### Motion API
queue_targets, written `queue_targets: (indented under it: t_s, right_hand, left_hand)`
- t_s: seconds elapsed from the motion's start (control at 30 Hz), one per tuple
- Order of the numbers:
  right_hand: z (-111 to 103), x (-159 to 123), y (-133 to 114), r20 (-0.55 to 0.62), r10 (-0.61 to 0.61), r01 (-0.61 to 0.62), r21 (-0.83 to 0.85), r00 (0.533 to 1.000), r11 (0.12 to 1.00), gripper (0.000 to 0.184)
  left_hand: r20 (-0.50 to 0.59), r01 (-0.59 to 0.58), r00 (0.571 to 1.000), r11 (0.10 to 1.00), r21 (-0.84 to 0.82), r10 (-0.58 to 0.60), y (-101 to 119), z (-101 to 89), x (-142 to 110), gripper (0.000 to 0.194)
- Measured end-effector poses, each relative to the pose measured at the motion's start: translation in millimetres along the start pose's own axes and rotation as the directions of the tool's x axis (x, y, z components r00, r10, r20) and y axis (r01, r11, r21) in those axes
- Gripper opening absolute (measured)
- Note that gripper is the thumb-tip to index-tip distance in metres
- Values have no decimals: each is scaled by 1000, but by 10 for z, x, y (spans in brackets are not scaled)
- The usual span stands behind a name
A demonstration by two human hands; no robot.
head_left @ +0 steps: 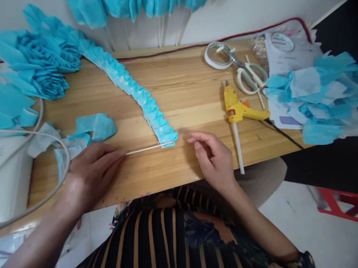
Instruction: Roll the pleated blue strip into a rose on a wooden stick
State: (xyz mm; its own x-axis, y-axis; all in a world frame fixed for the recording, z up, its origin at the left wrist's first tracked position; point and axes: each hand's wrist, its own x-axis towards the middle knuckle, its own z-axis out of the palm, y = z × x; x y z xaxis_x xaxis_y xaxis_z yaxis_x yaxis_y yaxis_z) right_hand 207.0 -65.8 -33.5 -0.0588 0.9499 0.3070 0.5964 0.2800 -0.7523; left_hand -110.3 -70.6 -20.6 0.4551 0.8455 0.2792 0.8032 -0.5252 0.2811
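My left hand (92,171) pinches one end of a thin pale stick (142,150) just above the table. The stick's other end lies across the near tip of a long pleated blue strip (137,92), which runs diagonally back to the left. Right of that tip, my right hand (215,158) is raised a little, its thumb and index finger curled close together. Whether anything small sits between those fingertips I cannot make out. A yellow glue gun (233,102) with a white glue stick (238,148) in its rear lies beyond my right hand.
Scissors (250,75) and a tape roll (215,55) lie at the back right, near a heap of blue pieces (322,97). Blue fabric flowers (40,53) fill the back left. A white device (8,172) with a cable stands at left. A red stool (347,206) is on the floor.
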Motion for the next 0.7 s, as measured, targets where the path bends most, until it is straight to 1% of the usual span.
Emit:
queue_targets:
  t_s: [0.17, 0.27, 0.37, 0.5, 0.6, 0.67, 0.7]
  right_hand:
    - [-14, 0, -6, 15, -25, 25, -1, 1000, 1000, 24]
    - [-40, 17, -49, 65, -95, 95, 4, 993, 995, 26]
    - [-40, 53, -102, 137, -175, 177, -2, 975, 984, 30]
    - [34, 101, -144, 176, -228, 234, -13, 958, 972, 32]
    - [56, 108, -182, 181, -229, 233, -2, 956, 972, 35]
    - [-7, 108, -202, 154, -220, 224, -9, 963, 975, 34]
    - [-67, 114, -197, 122, -208, 213, -32, 971, 977, 33]
  left_hand:
    - [-1, -5, 1000, 1000, -27, 5, 0, -2, 14, 18]
    - [16, 20, 1000, 999, -45, -19, -2, 1, 13, 19]
    - [26, 55, 998, 997, -52, -54, -7, 8, 2, 21]
    - [10, 40, 999, 998, -48, -40, -6, 14, -3, 21]
    - [2, 31, 1000, 997, -71, -30, -3, 15, 4, 21]
    - [-3, 22, 1000, 997, -75, -23, -8, 16, 6, 21]
    - [-8, 13, 1000, 997, -74, -13, -13, 16, 6, 20]
